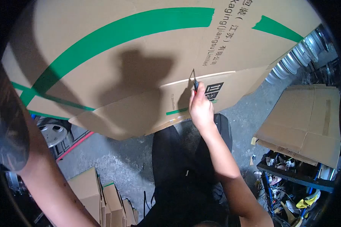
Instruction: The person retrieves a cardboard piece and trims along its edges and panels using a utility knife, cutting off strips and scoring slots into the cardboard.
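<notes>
My right hand (201, 109) is closed around a utility knife (196, 84) with some red and black on its handle. Its long thin blade points up and lies against, or just over, the big cardboard box (113, 90) in front of me. Just below the blade tip, a pale slit or flap edge (219, 74) runs across the cardboard. Green tape (140, 23) and printed lettering (216, 41) mark the face. My left forearm (45, 181) reaches up along the left side; the hand itself lies outside the picture.
Flattened cardboard (303, 121) rests over a cluttered rack (295, 176) on the right, with ribbed silvery ducting (297, 56) behind. Folded cardboard pieces (102, 196) stand at lower left. A metal stool (53, 132) and a red bar (75, 145) are near the box's left end.
</notes>
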{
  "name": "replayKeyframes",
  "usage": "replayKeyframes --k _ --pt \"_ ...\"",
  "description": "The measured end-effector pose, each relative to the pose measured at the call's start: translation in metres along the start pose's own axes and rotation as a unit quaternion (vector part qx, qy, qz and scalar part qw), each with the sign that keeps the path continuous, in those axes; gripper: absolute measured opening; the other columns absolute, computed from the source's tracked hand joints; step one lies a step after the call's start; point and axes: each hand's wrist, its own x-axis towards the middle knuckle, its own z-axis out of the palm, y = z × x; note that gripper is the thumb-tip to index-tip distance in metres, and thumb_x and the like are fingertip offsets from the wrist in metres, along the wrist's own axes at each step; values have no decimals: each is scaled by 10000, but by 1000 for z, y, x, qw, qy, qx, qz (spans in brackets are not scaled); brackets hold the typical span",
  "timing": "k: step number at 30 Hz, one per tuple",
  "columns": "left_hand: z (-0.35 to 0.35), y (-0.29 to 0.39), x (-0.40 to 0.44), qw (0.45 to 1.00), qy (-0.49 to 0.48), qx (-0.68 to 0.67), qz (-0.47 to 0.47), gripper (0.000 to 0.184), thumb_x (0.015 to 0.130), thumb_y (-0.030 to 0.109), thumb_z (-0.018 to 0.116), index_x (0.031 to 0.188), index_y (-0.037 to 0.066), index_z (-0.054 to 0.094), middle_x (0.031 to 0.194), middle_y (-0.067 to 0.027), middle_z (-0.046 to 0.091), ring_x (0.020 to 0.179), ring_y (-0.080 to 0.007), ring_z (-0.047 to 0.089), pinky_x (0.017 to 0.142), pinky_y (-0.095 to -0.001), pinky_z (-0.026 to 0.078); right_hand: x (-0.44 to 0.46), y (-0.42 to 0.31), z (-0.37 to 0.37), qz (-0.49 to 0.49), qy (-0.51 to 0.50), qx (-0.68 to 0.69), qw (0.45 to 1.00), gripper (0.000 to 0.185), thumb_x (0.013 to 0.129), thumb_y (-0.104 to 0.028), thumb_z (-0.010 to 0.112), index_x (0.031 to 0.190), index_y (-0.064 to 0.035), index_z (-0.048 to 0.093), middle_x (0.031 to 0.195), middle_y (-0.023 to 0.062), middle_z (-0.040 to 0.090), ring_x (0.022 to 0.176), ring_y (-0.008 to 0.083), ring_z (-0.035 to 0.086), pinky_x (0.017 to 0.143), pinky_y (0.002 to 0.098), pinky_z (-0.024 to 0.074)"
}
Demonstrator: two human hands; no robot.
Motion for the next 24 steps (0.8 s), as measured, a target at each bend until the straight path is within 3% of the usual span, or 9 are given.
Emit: replayKeyframes --k 13,24 --pt "-11 1 -2 1000 2 4 -25 571 809 564 795 962 14 777 806 -101 701 691 -198 652 652 -372 528 0 -10 -30 -3 -20 79 997 341 1082 -281 448 1334 -60 388 732 270 684 697 521 675 607 631 544" --pt "-9 -10 -12 999 -24 13 -46 566 822 557 784 971 11 773 821 -105 703 698 -203 653 654 -381 535 6 -10 -43 -23 -33 126 991 357 1081 -260 428 1344 -26 371 763 282 689 735 517 680 654 621 534"
